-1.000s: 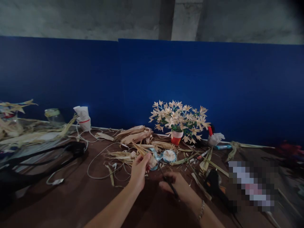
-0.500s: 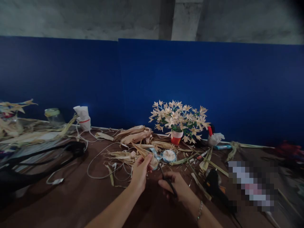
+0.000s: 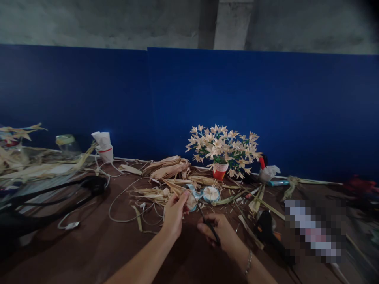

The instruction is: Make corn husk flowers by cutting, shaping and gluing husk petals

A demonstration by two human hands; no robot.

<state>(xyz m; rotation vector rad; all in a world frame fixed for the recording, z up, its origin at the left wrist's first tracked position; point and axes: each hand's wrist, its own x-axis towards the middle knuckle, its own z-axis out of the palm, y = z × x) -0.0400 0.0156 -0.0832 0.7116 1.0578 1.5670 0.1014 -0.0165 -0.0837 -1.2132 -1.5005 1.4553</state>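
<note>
Between its thumb and fingers my left hand (image 3: pixel 175 211) pinches a tan, pointed piece of dried corn husk (image 3: pixel 173 186), whose tip points up and left. My right hand (image 3: pixel 217 229) is closed round the dark handles of scissors (image 3: pixel 209 225); their blades reach up and left, near the left fingertips. Just past the hands lies a roll of pale blue ribbon (image 3: pixel 211 194) with whitish material in its middle. A similar round item (image 3: pixel 192 202) shows partly behind my left fingertips. Farther back stands a red and white cup (image 3: pixel 220 171) full of husk flowers (image 3: pixel 220 146).
Bundled husks (image 3: pixel 170 167) and a white cable (image 3: pixel 111 209) lie left of centre. A black glue gun (image 3: pixel 266 228) rests at the right, by loose husk strips. Black straps (image 3: pixel 89 185) and a clear jar (image 3: pixel 68 145) are at the left. A blue partition (image 3: pixel 177 98) borders the table.
The husk piece in my left hand has shifted very slightly, its tip a little farther left. My right hand and the scissors look nearly unchanged.
</note>
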